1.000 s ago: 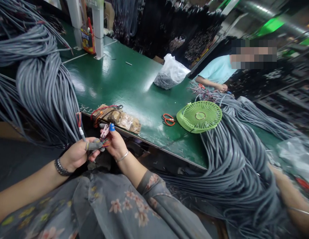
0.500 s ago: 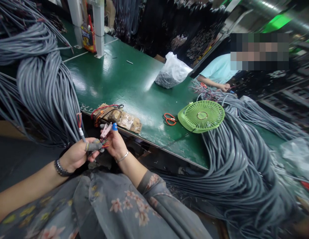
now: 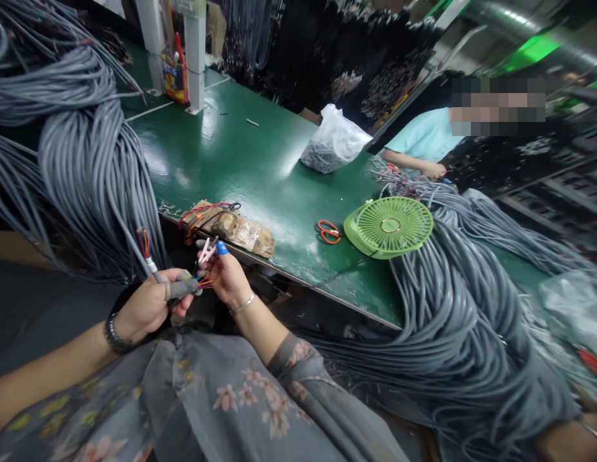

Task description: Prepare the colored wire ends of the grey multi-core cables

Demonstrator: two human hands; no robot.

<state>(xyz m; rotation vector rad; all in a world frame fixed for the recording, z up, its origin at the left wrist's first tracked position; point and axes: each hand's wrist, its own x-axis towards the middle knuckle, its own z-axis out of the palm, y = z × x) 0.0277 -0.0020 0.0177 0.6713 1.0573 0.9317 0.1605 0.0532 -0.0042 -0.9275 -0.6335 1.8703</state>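
Cable (image 3: 156,276) with grey jacket is held in the left hand (image 3: 154,301), in front of the person's body and just before the near edge of the green surface (image 3: 269,173). Its one end, with white sleeve (image 3: 151,264) and short coloured wires (image 3: 143,241), stands up above this hand. The left fingers are closed around it, and some of them wear grey covers (image 3: 181,287). From these fingers, thin loose wires (image 3: 205,282), orange and green among them, spread toward the right hand (image 3: 227,277). The right fingers pinch a small pink clip (image 3: 207,250), beside the thumb, which has a blue wrap (image 3: 222,248); whether they also touch the wires, I cannot tell. Beyond the hands, a worn cardboard pad (image 3: 238,232) lies along the edge. More to the right are orange-handled scissors (image 3: 329,232) and, near them, a light green fan (image 3: 389,224). A white plastic bag (image 3: 333,142) sits farther back. Large bundle of grey cables (image 3: 89,154) hangs at the left side, and another big bundle (image 3: 447,301) drapes over the surface at the right. Behind the fan, a co-worker (image 3: 418,138) in light blue shirt is standing or sitting; the posture is not clear.
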